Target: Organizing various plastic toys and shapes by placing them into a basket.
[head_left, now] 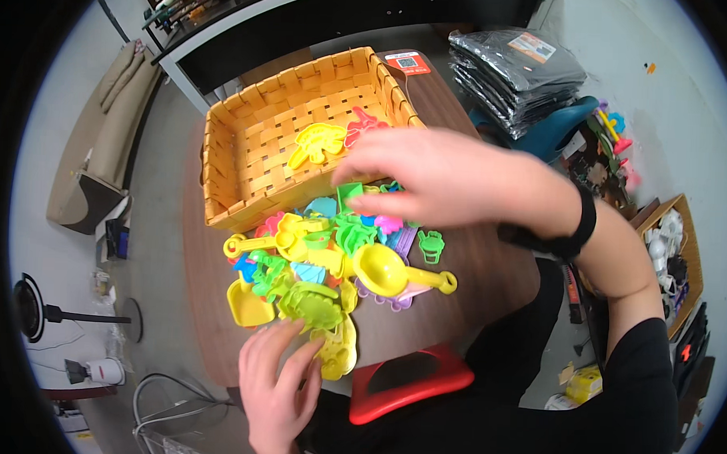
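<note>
My right hand (417, 177), blurred by motion, reaches over the near right rim of the woven basket (240, 211). Its thumb and fingers are apart; a green square-ended toy piece (349, 193) lies by the thumb. Inside the basket are a yellow animal-shaped mould (317, 143) and a red one (365, 125). On the near side, my left hand (278, 376) is open, fingers bent and spread, with fingertips beside a yellow mould (339, 350) and a green mould (311, 305). The heap between holds a yellow scoop (382, 270) and several small coloured toys.
The heap and basket stand on a brown wooden table (490, 279). A green bucket-shaped piece (431, 247) lies at its right. A red-framed seat (414, 385) is at the near edge. Plastic-wrapped packages (517, 76) are stacked beyond the far right.
</note>
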`<action>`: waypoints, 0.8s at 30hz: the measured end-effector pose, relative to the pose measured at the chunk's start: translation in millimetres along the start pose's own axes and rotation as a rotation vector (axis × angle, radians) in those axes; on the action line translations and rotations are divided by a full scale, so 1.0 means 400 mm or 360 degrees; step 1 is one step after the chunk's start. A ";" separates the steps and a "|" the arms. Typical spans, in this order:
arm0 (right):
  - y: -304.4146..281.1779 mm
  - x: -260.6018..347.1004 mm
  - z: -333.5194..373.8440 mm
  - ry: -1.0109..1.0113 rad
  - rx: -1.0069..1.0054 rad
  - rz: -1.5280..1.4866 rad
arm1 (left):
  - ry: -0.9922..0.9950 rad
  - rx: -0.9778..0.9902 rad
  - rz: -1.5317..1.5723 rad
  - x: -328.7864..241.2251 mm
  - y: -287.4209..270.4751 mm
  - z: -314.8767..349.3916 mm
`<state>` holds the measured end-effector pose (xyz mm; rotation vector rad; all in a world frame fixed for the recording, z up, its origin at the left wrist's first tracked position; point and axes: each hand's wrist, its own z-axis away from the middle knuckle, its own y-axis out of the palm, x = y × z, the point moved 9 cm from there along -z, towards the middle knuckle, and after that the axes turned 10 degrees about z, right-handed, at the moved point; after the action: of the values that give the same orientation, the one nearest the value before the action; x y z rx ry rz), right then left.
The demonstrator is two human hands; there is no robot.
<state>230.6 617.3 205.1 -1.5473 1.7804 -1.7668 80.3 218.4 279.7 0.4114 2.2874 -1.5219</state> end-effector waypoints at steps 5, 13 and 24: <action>0.147 0.203 0.176 0.0003 -0.0121 -0.0174 | -0.0081 0.0029 -0.0233 0.067 0.078 0.010; 0.164 0.222 0.301 -0.0031 -0.0124 -0.0356 | -0.0152 -0.0032 -0.0280 0.079 0.082 0.005; 0.200 0.335 0.361 -0.0078 -0.0095 -0.0450 | 0.0004 0.0050 -0.0247 0.052 0.185 -0.043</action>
<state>238.2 407.9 168.5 -1.9313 1.6741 -1.7887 91.4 263.0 215.7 0.2487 2.3479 -1.6328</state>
